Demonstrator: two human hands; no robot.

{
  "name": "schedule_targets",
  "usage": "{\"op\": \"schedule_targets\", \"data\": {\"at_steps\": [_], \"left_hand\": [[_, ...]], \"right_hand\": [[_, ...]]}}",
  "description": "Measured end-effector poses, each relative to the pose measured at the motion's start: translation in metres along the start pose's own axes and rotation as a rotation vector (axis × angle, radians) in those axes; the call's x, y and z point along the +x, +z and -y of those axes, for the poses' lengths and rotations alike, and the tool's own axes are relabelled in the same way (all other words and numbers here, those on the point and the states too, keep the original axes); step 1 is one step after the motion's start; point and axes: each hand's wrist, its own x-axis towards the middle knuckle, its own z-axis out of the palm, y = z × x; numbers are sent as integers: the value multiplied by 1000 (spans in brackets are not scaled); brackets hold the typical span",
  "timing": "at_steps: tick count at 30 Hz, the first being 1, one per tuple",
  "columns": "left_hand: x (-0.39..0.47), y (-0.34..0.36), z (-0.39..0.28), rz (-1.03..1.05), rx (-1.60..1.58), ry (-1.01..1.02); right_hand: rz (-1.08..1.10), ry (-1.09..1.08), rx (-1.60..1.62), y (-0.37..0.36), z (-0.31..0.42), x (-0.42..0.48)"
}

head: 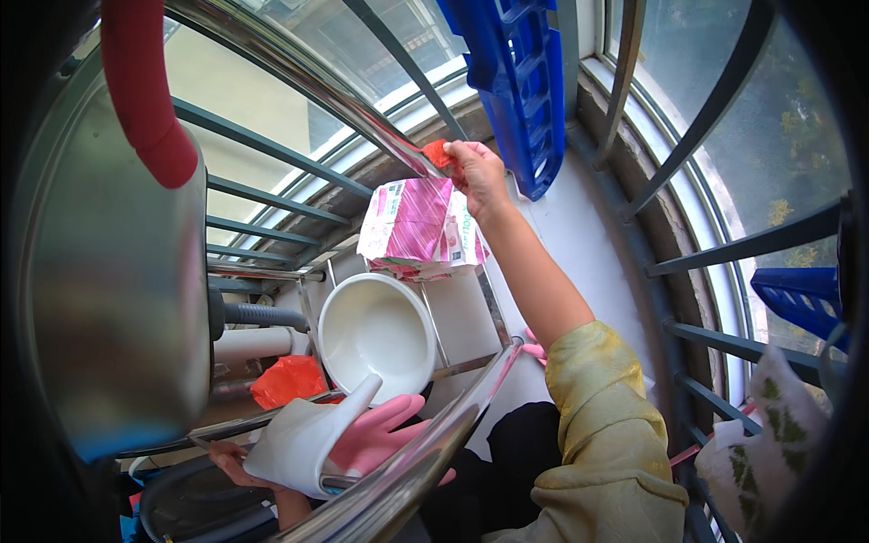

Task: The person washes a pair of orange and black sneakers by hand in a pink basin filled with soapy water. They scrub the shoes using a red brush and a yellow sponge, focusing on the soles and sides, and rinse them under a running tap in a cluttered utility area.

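Note:
My right hand [478, 173] reaches to the far end of the metal rack. Its fingers pinch a small orange-red scrap [438, 153], cloth or thin plastic, against a shiny metal rail [380, 121]. Just below that hand, a pink-and-white plastic-wrapped pack [417, 220] sits on the rack and bears writing. A white basin [377, 332] stands nearer to me. My left hand [234, 463] is low on the left beside the rack's lower rail, partly hidden by a hanging rubber glove with a white cuff [288, 434] and pink fingers [380, 434]; its grip is unclear.
A metal tank [115, 271] with a red-covered pipe [146, 95] rises close on the left. Blue plastic crates or racks [519, 88] hang ahead. Window bars [699, 122] curve along the right. A red plastic bag [288, 381] lies beside the basin, near a grey corrugated hose [265, 315].

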Motion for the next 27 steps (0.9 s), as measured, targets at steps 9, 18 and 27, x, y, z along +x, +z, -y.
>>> {"op": "schedule_targets", "data": {"at_steps": [9,18,27], "left_hand": [[3,-48,64,-445,789,683],[5,-89,111,-609,752,692],[-8,-72,72,-339,871,762]], "right_hand": [[-40,-228,-210,-50,-24,-46],[-13,-300,-161,-67,-30,-88],[-242,-457,-433,-170,-51,-85]]}}
